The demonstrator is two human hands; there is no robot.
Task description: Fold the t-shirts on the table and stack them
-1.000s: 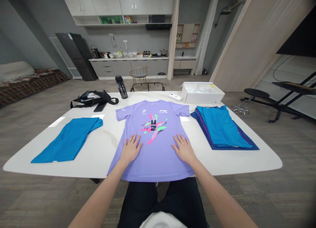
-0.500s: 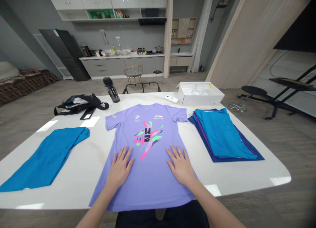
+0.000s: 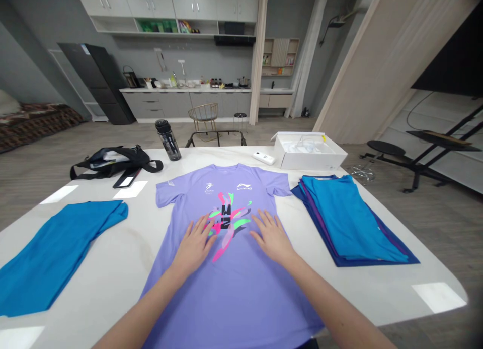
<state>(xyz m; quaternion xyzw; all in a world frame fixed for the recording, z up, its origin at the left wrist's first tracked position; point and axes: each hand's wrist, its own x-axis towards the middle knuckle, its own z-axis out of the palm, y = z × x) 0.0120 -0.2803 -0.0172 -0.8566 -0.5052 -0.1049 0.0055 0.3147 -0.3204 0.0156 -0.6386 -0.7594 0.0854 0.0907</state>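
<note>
A lavender T-shirt (image 3: pixel 234 278) with a bright pink, green and black print lies spread flat on the white table (image 3: pixel 116 258), its collar facing away from me. My left hand (image 3: pixel 195 243) rests palm down on the shirt at the left side of the print, fingers spread. On the right side of the print, my right hand (image 3: pixel 272 236) is also palm down with fingers apart. Neither hand grips the fabric. The shirt's lower left edge is partly hidden behind my left forearm.
Folded garments (image 3: pixel 343 218) in blue, purple and navy are stacked at right. A blue garment (image 3: pixel 56 253) lies at left. Toward the back are a black bag (image 3: pixel 116 160), a phone (image 3: pixel 126 179), a bottle (image 3: pixel 168 141), a white device (image 3: pixel 263 158) and an open white box (image 3: pixel 311 157).
Both hands have slid forward over the shirt, away from me, up to the sides of the print. The camera view has shifted slightly closer to the table.
</note>
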